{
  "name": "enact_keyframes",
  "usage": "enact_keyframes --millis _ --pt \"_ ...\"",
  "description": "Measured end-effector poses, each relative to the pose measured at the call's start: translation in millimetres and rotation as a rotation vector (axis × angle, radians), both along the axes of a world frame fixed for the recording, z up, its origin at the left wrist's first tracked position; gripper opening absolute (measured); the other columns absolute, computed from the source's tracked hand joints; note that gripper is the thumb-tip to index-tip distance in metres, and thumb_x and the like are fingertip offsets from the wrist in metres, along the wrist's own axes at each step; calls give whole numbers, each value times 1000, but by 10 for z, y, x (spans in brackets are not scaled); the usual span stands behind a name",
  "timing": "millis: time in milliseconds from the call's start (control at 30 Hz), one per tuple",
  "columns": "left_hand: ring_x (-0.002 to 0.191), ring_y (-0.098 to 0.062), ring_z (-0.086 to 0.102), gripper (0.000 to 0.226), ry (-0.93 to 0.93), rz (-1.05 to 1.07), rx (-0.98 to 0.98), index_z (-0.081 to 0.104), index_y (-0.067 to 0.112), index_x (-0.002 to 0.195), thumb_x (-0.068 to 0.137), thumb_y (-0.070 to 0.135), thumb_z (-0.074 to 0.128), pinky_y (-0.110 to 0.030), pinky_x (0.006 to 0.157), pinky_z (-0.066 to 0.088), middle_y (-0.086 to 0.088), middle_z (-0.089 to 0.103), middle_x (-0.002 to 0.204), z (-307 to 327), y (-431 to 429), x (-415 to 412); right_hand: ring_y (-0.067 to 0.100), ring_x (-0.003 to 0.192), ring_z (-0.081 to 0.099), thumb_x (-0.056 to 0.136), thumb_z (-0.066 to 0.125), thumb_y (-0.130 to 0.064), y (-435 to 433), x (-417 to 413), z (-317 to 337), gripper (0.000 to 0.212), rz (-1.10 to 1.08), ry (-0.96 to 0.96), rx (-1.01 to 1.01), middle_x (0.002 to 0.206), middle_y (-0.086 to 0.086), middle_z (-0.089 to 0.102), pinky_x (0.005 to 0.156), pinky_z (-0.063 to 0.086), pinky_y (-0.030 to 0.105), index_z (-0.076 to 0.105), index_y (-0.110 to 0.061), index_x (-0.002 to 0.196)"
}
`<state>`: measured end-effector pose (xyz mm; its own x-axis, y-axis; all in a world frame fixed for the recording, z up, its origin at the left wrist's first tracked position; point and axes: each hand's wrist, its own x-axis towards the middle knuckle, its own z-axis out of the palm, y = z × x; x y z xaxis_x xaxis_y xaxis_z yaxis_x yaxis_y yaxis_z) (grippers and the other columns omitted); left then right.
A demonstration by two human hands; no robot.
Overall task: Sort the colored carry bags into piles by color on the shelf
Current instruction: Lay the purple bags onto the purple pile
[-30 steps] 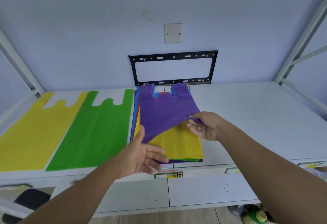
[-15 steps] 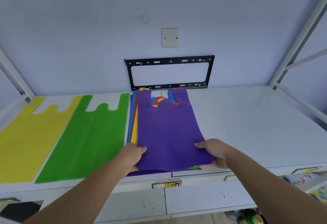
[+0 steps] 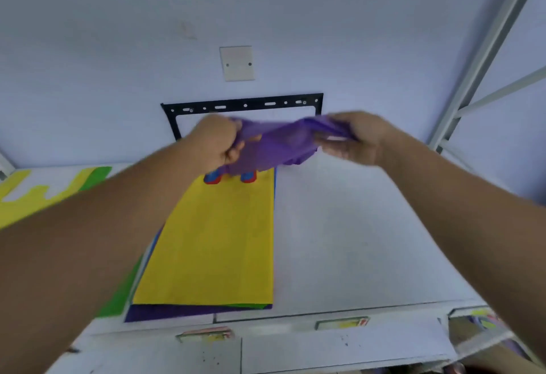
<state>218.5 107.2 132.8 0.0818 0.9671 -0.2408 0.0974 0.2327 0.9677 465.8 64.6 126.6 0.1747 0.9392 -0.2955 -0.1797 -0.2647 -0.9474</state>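
A purple carry bag (image 3: pixel 274 146) hangs in the air above the far end of the mixed stack. My left hand (image 3: pixel 217 141) grips its left end and my right hand (image 3: pixel 356 138) grips its right end. Below them, the mixed stack (image 3: pixel 212 243) lies flat on the white shelf (image 3: pixel 354 240) with a yellow bag on top; purple, green, blue and red edges show under it. My left arm hides most of the green bag (image 3: pixel 118 296) and the yellow bag (image 3: pixel 17 199) that lie at the left.
A black metal bracket (image 3: pixel 242 104) is fixed to the wall behind the stack, with a white wall plate (image 3: pixel 237 63) above it. A grey shelf post (image 3: pixel 487 42) rises at the right. Small labels (image 3: pixel 342 322) line the shelf's front edge.
Both hands took the purple bag by its near corners and lifted it off the stack, up and toward the wall. The yellow bag beneath is now uncovered.
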Motion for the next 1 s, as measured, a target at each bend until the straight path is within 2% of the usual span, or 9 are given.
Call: enact_keyframes --millis 67,167,333,467,567,667,733,933,1000 --pt "29 -6 43 12 -50 55 148 57 16 100 103 17 45 -12 33 28 -7 61 72 310 90 295 27 96 72 97 61 -24 61 318 338 26 -21 40 102 118 10 72 78 63 38 65 -13 120" --pt "37 -6 46 19 -120 72 345 62 22 102 104 16 45 -14 36 32 2 58 65 534 5 573 23 98 72 95 65 -20 -21 711 565 24 -39 114 257 111 8 74 76 62 38 66 -10 117" --pt "68 -14 61 37 56 50 418 50 42 132 103 20 45 -28 49 48 7 66 101 9 -400 730 18 101 73 100 52 -14 -412 1021 -25 30 57 160 291 120 10 73 87 60 32 65 -4 125" --pt "78 -16 65 42 148 -4 249 44 44 138 103 20 45 -24 39 46 6 66 118 -834 -766 810 24 99 74 97 56 -12 -821 1098 -989 34 2 126 122 118 18 73 89 60 36 64 3 127" --pt "73 -16 66 30 283 -57 -4 50 29 133 104 21 44 -25 40 48 2 68 107 -1438 -1057 858 30 95 75 96 60 -12 -1107 1063 -1533 28 -73 33 -122 108 18 76 86 60 45 69 1 119" --pt "75 -19 64 23 259 -84 -157 58 19 120 103 14 43 -26 44 50 -5 70 106 -1796 -1213 874 34 88 76 96 62 -14 -1268 1042 -1825 19 -92 -145 -299 96 16 79 83 61 53 71 -1 107" --pt "83 -21 66 19 291 -92 -167 56 23 113 103 13 43 -28 46 52 -5 69 111 -1885 -1233 861 33 86 76 95 63 -18 -1310 1013 -1880 20 -70 -250 -343 93 13 79 83 61 53 72 -2 104" --pt "94 -28 67 21 397 -114 -129 51 21 122 102 17 46 -29 46 54 -5 65 116 -2000 -1216 840 34 83 75 92 61 -18 -1411 920 -1840 19 -53 -413 -394 95 16 75 70 64 46 69 -2 99" --pt "97 -27 67 22 468 -139 -104 53 19 123 101 19 47 -36 61 59 -4 66 116 -2033 -1210 819 34 84 73 91 60 -18 -1423 933 -1813 22 -40 -460 -390 95 17 75 68 63 39 69 1 98"
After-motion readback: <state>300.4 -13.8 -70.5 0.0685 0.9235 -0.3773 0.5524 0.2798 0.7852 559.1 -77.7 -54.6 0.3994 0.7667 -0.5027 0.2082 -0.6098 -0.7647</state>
